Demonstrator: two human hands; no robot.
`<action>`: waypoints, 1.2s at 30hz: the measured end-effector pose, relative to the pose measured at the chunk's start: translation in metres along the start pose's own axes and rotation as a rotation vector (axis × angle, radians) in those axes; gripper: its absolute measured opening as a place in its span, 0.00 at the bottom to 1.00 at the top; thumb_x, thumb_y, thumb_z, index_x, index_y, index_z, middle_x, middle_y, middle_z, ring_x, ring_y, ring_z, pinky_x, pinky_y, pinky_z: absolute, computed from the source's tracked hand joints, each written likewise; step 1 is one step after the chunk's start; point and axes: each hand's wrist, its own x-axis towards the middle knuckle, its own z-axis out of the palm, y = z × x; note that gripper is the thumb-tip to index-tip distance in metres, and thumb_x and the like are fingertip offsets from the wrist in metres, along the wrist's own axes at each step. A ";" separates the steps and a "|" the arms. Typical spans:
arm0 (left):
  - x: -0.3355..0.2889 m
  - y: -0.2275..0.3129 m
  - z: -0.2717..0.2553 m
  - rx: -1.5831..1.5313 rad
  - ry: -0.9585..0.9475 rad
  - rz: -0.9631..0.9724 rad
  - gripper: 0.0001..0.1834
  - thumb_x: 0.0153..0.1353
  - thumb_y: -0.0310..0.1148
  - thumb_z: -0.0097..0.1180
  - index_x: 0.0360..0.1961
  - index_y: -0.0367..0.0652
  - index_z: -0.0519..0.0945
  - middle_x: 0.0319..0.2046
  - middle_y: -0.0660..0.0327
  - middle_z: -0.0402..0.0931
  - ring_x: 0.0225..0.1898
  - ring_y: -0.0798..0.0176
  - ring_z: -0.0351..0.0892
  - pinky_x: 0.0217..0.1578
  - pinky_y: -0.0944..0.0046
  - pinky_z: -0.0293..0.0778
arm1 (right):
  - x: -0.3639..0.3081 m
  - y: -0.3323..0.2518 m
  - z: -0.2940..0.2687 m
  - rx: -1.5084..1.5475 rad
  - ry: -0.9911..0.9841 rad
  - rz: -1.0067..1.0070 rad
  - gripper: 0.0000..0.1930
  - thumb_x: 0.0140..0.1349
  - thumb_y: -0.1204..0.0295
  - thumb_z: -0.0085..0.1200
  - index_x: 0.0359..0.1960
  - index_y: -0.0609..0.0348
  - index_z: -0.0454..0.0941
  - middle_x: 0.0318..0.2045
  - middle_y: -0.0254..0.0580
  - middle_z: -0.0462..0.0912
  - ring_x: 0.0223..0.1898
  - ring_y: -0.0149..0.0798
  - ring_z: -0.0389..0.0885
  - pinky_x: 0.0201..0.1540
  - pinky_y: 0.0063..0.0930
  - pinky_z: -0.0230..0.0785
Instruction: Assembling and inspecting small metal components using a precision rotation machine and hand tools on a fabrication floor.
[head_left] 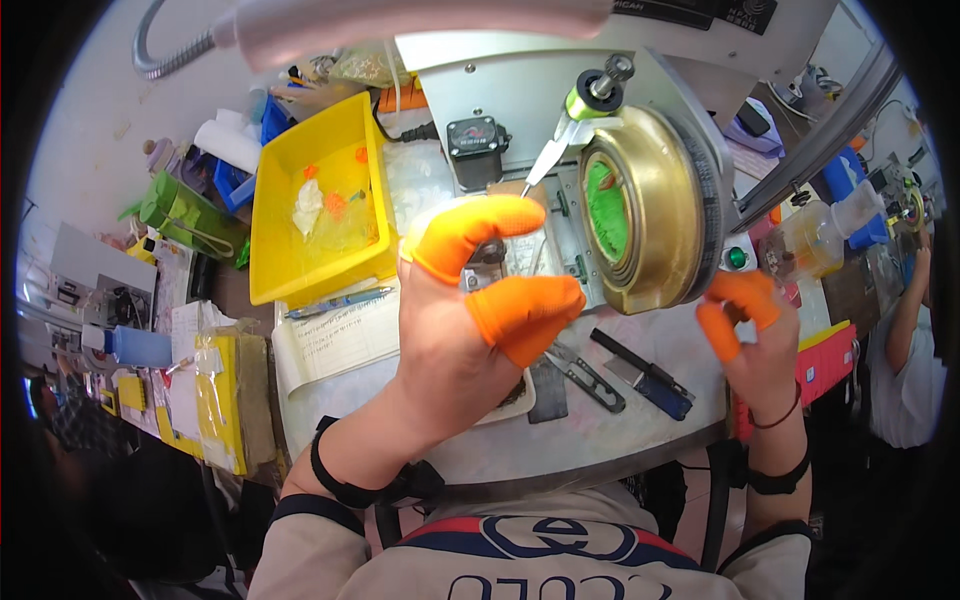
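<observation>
My left hand (450,320), in orange finger cots, is raised over the bench with thumb and forefinger spread apart. I see nothing gripped between those two fingertips; the rest of its fingers are hidden. Just right of it stands a brass-coloured wheel (655,210) with a green centre, mounted on a white machine (540,85). A white pointed arm (548,160) with a black knob reaches down beside the wheel. My right hand (765,350), also in orange finger cots, is at the wheel's lower right, its thumb and forefinger bent with a gap between them.
A yellow bin (262,240) with small orange and white bits stands at the left, near an open notebook (335,345) and a pen (340,302). In front of the wheel lie a utility knife (590,385) and a black stick-like tool (630,355). A pink lamp (420,25) hangs overhead.
</observation>
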 end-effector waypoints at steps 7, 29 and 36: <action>0.038 -0.014 0.026 -0.009 -0.095 0.038 0.14 0.29 0.23 0.65 0.23 0.46 0.78 0.41 0.55 0.68 0.44 0.53 0.66 0.44 0.58 0.62 | 0.063 0.023 0.014 1.038 -0.236 0.194 0.11 0.53 0.80 0.48 0.40 0.65 0.73 0.30 0.33 0.76 0.30 0.23 0.72 0.34 0.16 0.65; 0.016 0.013 0.003 -0.049 0.079 0.006 0.14 0.44 0.26 0.60 0.35 0.40 0.76 0.34 0.56 0.71 0.34 0.58 0.72 0.37 0.66 0.67 | 0.040 0.000 -0.006 -0.072 0.432 -0.154 0.11 0.46 0.79 0.52 0.34 0.59 0.74 0.27 0.43 0.73 0.27 0.49 0.72 0.29 0.33 0.65; 0.006 0.044 0.007 -0.684 -0.397 -0.330 0.14 0.45 0.25 0.58 0.36 0.39 0.74 0.31 0.63 0.72 0.29 0.69 0.71 0.32 0.71 0.65 | 0.007 -0.051 -0.014 -0.158 0.303 -0.377 0.13 0.41 0.77 0.56 0.33 0.56 0.75 0.27 0.36 0.71 0.27 0.41 0.70 0.28 0.33 0.62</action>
